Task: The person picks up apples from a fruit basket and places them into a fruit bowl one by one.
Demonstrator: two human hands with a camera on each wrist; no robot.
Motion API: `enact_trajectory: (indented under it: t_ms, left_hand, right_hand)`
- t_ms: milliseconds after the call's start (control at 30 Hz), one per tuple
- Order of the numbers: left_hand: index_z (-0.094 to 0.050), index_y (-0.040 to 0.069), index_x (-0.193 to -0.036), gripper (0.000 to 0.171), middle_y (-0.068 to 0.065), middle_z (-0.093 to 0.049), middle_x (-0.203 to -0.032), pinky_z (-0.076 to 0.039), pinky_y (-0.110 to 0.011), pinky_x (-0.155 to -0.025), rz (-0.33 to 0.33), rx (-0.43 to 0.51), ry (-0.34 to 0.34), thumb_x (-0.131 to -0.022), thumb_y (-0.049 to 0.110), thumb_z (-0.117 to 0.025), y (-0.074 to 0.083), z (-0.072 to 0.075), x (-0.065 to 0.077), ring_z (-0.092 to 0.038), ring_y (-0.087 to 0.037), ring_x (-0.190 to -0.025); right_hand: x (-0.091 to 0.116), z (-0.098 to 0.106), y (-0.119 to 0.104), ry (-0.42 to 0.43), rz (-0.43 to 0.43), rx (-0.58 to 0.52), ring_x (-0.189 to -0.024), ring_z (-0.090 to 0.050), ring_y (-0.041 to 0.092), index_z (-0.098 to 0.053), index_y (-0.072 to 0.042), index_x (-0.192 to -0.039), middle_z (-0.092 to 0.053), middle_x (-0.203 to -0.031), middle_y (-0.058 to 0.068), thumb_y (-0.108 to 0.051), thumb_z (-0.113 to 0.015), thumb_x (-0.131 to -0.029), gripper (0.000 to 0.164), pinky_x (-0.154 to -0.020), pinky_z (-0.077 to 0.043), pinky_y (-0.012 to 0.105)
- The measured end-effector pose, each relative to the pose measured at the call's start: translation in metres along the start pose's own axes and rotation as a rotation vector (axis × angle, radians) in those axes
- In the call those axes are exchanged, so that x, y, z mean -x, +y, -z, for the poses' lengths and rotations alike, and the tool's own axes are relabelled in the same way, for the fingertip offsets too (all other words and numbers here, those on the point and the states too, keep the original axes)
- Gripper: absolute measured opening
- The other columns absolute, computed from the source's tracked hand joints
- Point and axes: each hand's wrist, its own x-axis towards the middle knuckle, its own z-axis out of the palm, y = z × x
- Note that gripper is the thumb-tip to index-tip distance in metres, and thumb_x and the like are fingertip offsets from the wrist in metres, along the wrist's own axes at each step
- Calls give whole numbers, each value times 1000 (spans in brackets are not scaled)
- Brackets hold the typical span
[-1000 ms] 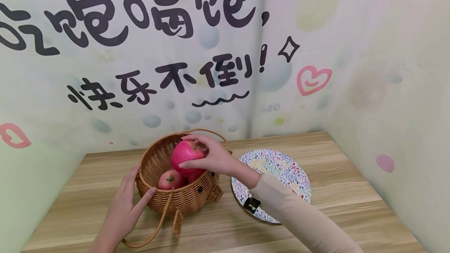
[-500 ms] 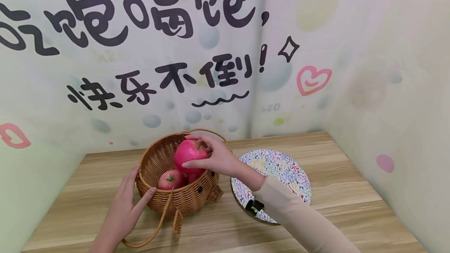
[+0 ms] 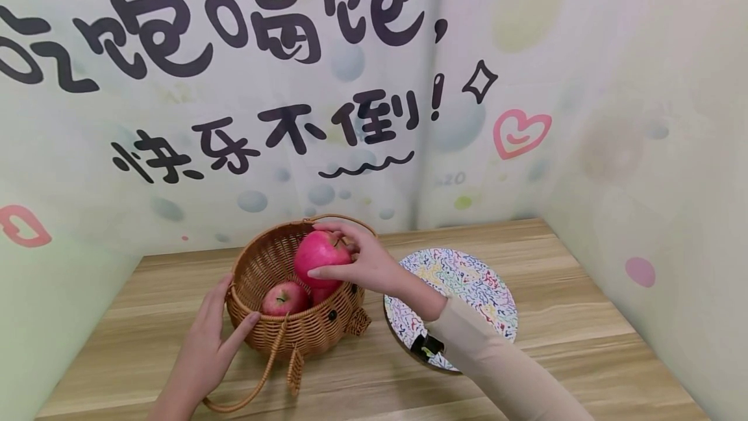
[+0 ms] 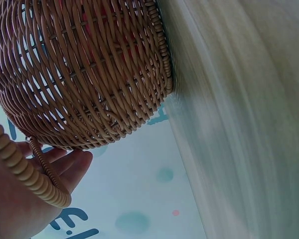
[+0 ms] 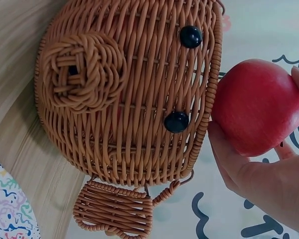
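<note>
A brown wicker basket with an animal-like front, black bead eyes and a woven snout stands on the table. My left hand holds its left side, thumb on the front rim and fingers along the side. In the left wrist view, a handle passes in front of that hand. My right hand grips a red apple between thumb and fingers, at the level of the basket's right rim. Beneath it, a second apple lies in the basket, and a third shows partly behind the held one.
A round plate with a multicoloured squiggle pattern lies right of the basket, partly covered by the right forearm. A black band with a buckle shows beside the sleeve. Printed walls border the wood-grain table.
My right hand has shifted slightly to the right with the apple in its grip, towards the basket's right rim. The left hand and basket have stayed in place.
</note>
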Motion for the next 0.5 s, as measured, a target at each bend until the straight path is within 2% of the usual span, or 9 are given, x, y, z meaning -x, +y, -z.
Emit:
enact_trajectory:
  t_ms: [300,500]
  left_hand:
    - [-17,5,-169,82,-31,-30,-165,-36,-82,-107,2,0,-2,-108,40,-61,1,1,0,-35,-58,-146]
    - [-17,5,-169,82,-31,-31,-164,-37,-82,-107,0,-1,1,-108,40,-61,0,0,0,-36,-57,-146]
  right_hand:
    - [6,3,1,12,-17,-10,-116,-60,27,-60,-20,-149,-57,-144,9,-14,-87,-87,67,-86,-64,35]
    - [9,5,0,18,-16,3,-112,-63,27,-59,-21,-149,-59,-143,9,-15,-87,-87,68,-86,-64,35]
